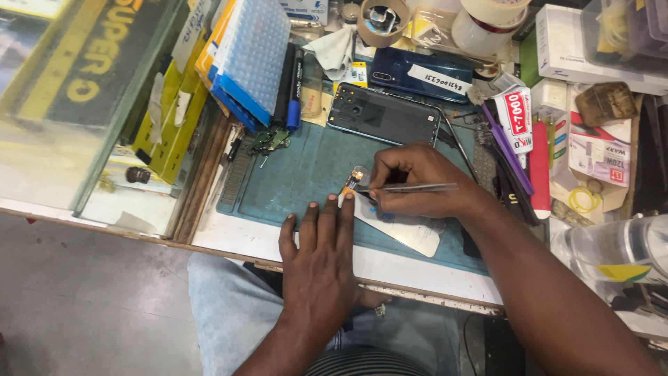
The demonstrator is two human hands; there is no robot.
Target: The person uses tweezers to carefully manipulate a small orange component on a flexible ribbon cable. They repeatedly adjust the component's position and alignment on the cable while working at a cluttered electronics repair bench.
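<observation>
Phone back cover [384, 115] already off, lying open at the far edge of the blue mat [299, 181]. Small part [356, 177] on the mat, touched by tweezers [410, 187] pinched in the right hand [417, 182]. Left hand [321, 240] flat, fingers spread, pressing the mat. Reassembly apparently not done. Cluttered repair bench; grey floor below.

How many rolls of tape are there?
2: a brown roll at the top middle of the bench, and a white roll just right of it. More may hide in the clutter.
</observation>
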